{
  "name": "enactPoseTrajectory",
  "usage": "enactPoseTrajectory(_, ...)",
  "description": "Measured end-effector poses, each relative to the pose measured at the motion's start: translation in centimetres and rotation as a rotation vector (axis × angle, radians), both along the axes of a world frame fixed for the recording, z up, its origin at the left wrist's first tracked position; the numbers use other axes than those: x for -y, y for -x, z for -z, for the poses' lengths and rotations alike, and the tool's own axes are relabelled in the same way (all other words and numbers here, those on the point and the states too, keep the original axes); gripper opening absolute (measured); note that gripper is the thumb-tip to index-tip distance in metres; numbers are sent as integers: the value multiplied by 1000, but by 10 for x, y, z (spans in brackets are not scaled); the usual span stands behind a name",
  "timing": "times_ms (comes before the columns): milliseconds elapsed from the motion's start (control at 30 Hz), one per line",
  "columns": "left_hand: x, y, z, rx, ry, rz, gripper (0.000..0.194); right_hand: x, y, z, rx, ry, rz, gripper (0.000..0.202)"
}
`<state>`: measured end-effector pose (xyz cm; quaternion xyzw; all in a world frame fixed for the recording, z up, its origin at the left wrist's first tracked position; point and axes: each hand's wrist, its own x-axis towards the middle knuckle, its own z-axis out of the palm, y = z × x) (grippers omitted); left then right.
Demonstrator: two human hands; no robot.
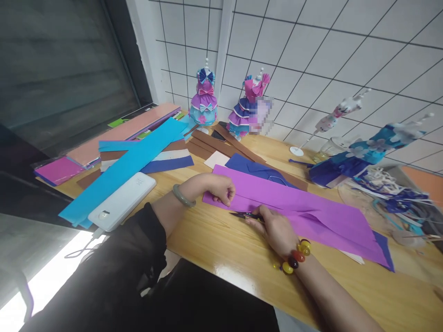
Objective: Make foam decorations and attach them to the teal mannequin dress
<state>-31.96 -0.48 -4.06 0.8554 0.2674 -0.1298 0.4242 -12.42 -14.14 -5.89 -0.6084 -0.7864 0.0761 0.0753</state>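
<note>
A long purple paper sheet [294,203] lies across the wooden table, with a slit or fold running along it. Over its left end is my left hand [221,188], its fingers bent and pressed together; whatever they pinch is too small to make out. My right hand [275,226] is closed on dark scissors [247,216] at the sheet's near edge, their blades pointing left towards my left hand. Dark blue paper [252,168] shows behind the purple sheet, and a pale piece [216,160] lies beside it.
Blue strips [128,170] and a white power bank [122,203] with a cable are at the left. Small dressed mannequins [204,99] stand along the tiled wall. At the right are a tilted blue-dressed mannequin [370,152] and a box of paper scraps [398,184].
</note>
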Motion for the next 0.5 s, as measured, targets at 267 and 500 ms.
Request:
enactPoseTrajectory(267,-2,1,2,26,102,-39,17,-5,3,1,-27,42,10,38)
enactPoseTrajectory(500,-5,2,8,76,134,-31,21,-3,-4,3,-34,-32,-28,34)
